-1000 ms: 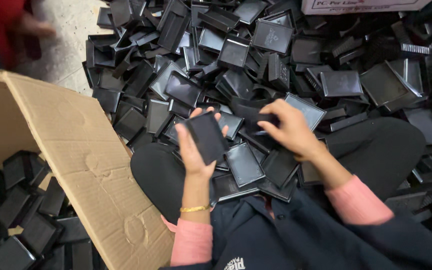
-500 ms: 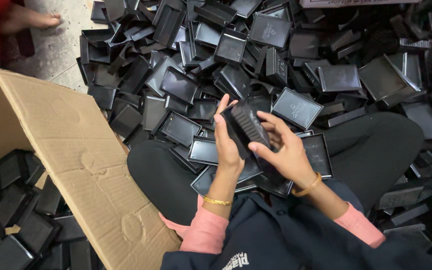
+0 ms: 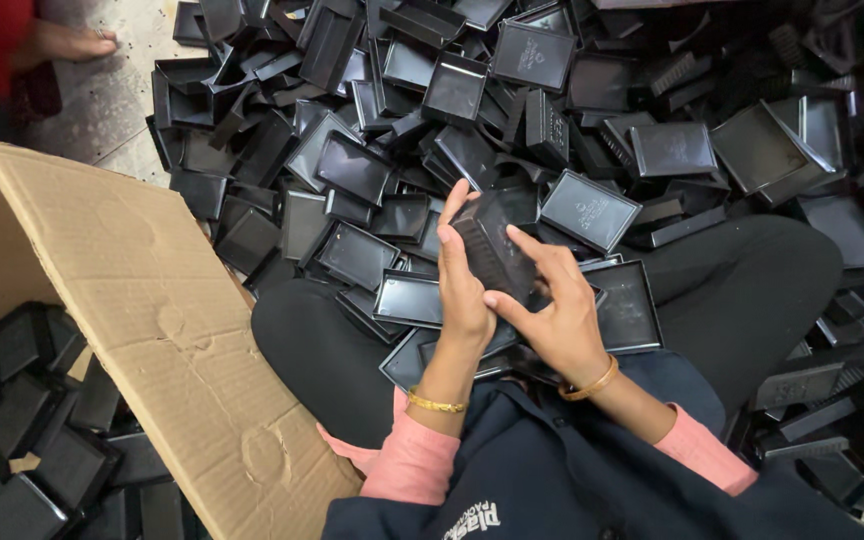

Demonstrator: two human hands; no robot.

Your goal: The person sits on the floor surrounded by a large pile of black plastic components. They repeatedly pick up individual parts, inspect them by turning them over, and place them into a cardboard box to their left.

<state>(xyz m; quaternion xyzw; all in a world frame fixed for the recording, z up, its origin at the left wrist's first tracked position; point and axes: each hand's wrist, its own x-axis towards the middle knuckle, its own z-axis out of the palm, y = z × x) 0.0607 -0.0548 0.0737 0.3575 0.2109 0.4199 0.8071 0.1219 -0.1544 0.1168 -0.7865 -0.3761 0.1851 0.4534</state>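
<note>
**Black stack held between both palms**

Black plastic trays point(image 3: 497, 245), a small stack, sit at frame centre above my lap. My left hand point(image 3: 462, 290) clamps one side, and my right hand point(image 3: 552, 310) closes on the other with fingers over the top. I judge the smooth stack could slip or fan apart if my grip eases, dropping into the loose pile point(image 3: 572, 120) behind. Lower left, the cardboard box point(image 3: 152, 300) stands open.

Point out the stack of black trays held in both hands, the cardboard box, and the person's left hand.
stack of black trays point(image 3: 495, 245): head view, on its ribbed side.
cardboard box point(image 3: 142, 300): head view, on its open flap.
left hand point(image 3: 462, 290): head view, on its back.
</note>
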